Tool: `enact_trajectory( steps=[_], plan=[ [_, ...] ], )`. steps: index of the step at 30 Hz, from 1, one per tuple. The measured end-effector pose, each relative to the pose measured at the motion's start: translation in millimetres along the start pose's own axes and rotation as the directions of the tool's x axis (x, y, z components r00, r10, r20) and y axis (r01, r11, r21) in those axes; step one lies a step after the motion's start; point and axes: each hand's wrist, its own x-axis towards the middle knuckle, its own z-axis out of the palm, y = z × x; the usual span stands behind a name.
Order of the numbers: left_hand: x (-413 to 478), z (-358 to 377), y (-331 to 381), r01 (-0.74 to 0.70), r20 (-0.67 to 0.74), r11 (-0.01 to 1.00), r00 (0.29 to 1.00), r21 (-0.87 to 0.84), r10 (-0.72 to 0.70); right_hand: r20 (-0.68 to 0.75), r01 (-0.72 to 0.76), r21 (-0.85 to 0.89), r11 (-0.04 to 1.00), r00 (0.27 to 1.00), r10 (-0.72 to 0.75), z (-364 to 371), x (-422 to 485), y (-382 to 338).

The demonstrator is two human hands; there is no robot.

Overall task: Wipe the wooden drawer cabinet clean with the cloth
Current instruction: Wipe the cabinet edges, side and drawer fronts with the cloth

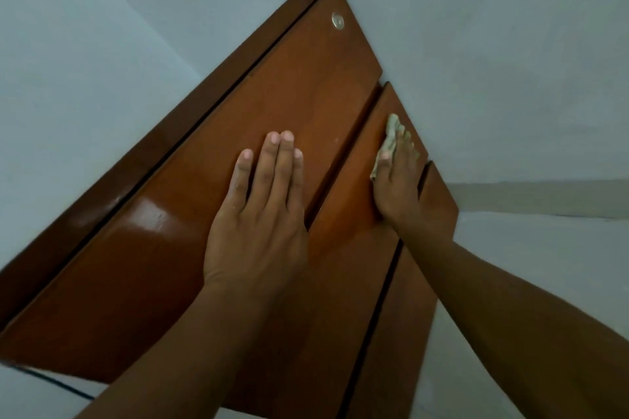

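The glossy brown wooden drawer cabinet [190, 248] fills the middle of the head view, seen at a steep tilt with its drawer fronts as long slanted panels. My left hand [262, 207] lies flat on the widest drawer front, fingers straight and close together, holding nothing. My right hand [398, 180] presses a small pale greenish cloth [389, 143] against the narrower drawer front to the right. Most of the cloth is hidden under the fingers. A round metal lock [337, 21] sits near the top corner of the wide front.
Pale grey walls [510, 44] surround the cabinet. A darker grey strip [544, 197] runs along the right. A thin dark cable [61, 386] lies at the lower left, under the cabinet edge.
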Motion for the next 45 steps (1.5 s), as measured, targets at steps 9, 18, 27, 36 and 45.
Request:
enact_trajectory(
  steps=[9, 18, 27, 36, 45],
  plan=[
    [0, 3, -1, -0.01, -0.063, 0.998, 0.998, -0.056, 0.006, -0.21, 0.078, 0.214, 0.974, 0.977, -0.032, -29, -98, -69],
    [-2, 7, -1, -0.019, -0.14, 0.996, 0.99, -0.086, 0.007, 0.077, 0.451, -0.003, 0.893, 0.89, -0.449, 2, -22, -64],
    [2, 7, 1, -0.018, -0.139, 0.997, 0.99, -0.077, 0.008, -0.224, -0.084, 0.233, 0.969, 0.965, 0.138, -7, 52, -44],
    [-1, 10, -1, -0.058, -0.104, 0.996, 0.993, -0.06, 0.052, 0.033, 0.477, 0.012, 0.879, 0.878, -0.477, 10, -228, -38],
    [-16, 26, 22, -0.094, -0.107, 0.987, 0.991, -0.132, 0.08, 0.143, 0.413, -0.003, 0.911, 0.901, -0.409, 6, -108, -6]
  ],
)
